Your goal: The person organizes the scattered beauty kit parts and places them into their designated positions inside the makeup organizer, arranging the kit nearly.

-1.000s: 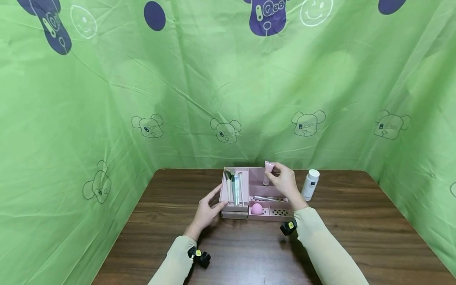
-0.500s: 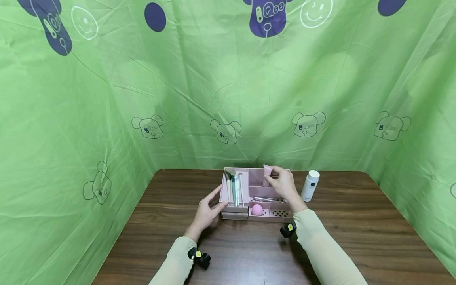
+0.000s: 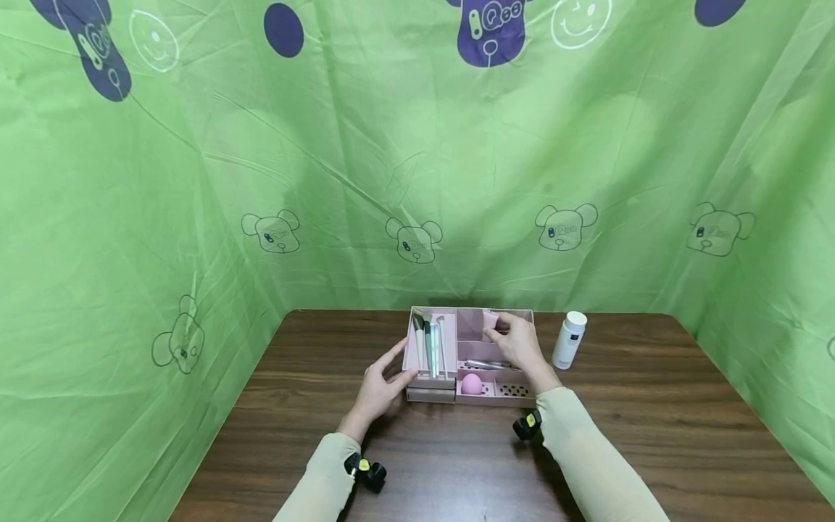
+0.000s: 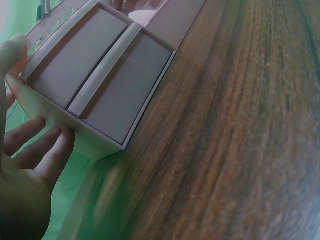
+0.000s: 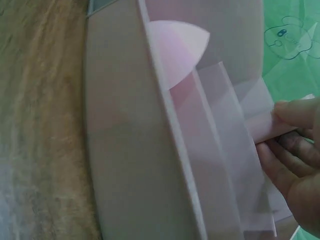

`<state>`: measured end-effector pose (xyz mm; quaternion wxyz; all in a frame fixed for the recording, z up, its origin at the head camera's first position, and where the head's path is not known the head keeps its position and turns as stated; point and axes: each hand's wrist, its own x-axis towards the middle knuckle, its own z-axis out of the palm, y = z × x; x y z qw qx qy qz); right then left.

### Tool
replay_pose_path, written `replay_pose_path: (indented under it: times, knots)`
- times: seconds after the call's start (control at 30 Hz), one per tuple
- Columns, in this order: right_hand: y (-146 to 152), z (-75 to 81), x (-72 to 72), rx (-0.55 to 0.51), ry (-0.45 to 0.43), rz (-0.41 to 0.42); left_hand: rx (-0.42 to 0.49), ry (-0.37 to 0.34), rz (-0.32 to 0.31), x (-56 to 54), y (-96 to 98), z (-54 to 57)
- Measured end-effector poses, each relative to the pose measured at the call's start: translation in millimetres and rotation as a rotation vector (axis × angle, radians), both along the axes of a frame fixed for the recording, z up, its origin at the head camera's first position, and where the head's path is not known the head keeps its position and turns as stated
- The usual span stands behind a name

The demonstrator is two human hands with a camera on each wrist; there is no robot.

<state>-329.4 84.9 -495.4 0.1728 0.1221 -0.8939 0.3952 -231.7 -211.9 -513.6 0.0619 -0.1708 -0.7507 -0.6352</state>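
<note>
A pink cosmetics organizer (image 3: pixel 429 396) stands near the table's far edge. My left hand (image 3: pixel 377 388) rests against its left side; in the left wrist view the extended fingers touch the side wall and the thumb lies at the top edge, above two drawer fronts (image 4: pixel 75 60). With thumb and fingers, my right hand (image 3: pixel 524 344) pinches a small pink squeeze tube (image 3: pixel 489 319), upright in the organizer's back right compartment. The right wrist view shows the tube (image 5: pixel 267 126) behind the dividers; its lower end is hidden. A pink makeup sponge (image 3: pixel 472 384) sits in the front compartment.
Several makeup brushes (image 3: pixel 428 344) lie in the organizer's top left tray. Slim silvery items (image 3: pixel 485 364) lie in the middle compartment. A white bottle (image 3: pixel 569 339) stands upright right of the organizer on the wooden table (image 3: pixel 457 464). Green cloth (image 3: pixel 339 181) hangs behind.
My right hand has lowered the pink tube deeper into the back compartment, its top now near the rim. The left hand stays at the organizer's left side.
</note>
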Motion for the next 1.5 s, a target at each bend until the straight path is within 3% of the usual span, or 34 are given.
replay_pose_path:
  times: [0.83, 1.07, 1.5]
  knots:
    - [-0.5, 1.9, 0.3, 0.018, -0.038, -0.008, -0.001, 0.036, 0.007, 1.6, 1.6, 4.6]
    - [1.2, 1.4, 1.2, 0.021, -0.095, -0.017, -0.009, 0.006, 0.005, 1.9, 0.2, 2.1]
    - [18.1, 14.3, 8.0, -0.044, -0.079, 0.026, 0.015, -0.005, -0.008, 2.1, 0.4, 2.5]
